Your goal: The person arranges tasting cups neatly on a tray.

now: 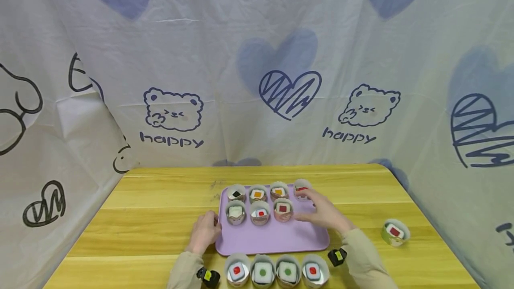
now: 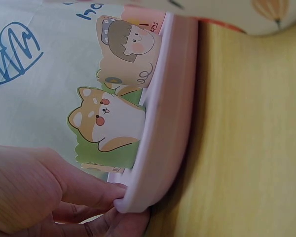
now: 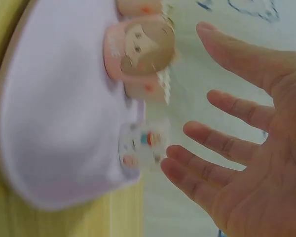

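Behind everything you had a white cloth (image 1: 241, 21) printed with hearts and bears, rising beyond the tray's far side. Under the tray lay the wooden tabletop (image 1: 160, 200), its grain showing on both sides. The lilac tray (image 1: 281, 241) itself sat flat on that surface. Your left hand (image 1: 205, 232) was at the tray's left edge, thumb above and fingers below, pinching the rim. Your right hand (image 1: 323, 213) hung over the tray's right part, its fingers spread and released, near the rear right cup (image 1: 302, 185); whether they touched it you could not tell. Three more cups stood along the tray's far edge beside that one, making a row of four, and a second row of three stood just in front of them on the tray. Another four, the near cups (image 1: 263, 282), lined up on your side of the tray, off it, while a lone green cup (image 1: 388, 237) stood well apart to the tray's right. Inside the cups sat small white pieces: a black-marked piece (image 1: 236, 194) at the tray's rear left, two orange-marked ones next to it, and green- or red-marked ones in front of the tray.
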{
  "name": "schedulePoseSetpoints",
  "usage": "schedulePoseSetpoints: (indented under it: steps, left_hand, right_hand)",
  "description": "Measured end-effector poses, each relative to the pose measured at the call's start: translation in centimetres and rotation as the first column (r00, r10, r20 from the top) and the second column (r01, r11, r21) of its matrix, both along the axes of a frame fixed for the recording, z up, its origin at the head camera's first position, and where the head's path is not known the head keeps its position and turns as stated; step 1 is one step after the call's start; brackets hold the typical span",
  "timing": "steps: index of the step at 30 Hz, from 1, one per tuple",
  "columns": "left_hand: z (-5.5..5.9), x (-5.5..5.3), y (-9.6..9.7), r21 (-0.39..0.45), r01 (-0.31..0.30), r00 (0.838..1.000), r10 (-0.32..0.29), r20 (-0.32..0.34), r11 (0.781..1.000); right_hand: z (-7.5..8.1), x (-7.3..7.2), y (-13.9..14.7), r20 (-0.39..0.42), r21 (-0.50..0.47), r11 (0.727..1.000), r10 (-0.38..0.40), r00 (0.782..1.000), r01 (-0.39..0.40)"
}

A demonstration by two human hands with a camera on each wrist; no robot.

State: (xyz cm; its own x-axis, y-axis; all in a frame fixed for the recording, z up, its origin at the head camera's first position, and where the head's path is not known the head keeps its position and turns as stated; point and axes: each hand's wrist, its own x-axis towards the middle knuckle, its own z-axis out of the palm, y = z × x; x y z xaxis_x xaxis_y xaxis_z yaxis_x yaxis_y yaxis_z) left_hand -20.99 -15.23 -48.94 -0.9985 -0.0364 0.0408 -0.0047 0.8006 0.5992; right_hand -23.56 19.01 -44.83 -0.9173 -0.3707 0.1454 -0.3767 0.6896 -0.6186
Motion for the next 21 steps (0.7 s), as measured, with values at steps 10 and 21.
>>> schedulePoseSetpoints:
  steps: [10,21]
  left_hand:
    - [-0.2,0.0,-0.1,0.004,-0.002,1.000,0.002,-0.006,1.000]
    - [0.0,-0.1,0.0,0.015,-0.006,0.999,0.005,0.036,1.000]
  right_hand:
    - [-0.6,2.2,5.8,-0.116,-0.140,0.955,-0.277,0.954,0.261]
    - [-2.2,3.4,10.2,-0.259,-0.200,0.782,-0.624,0.737,0.591]
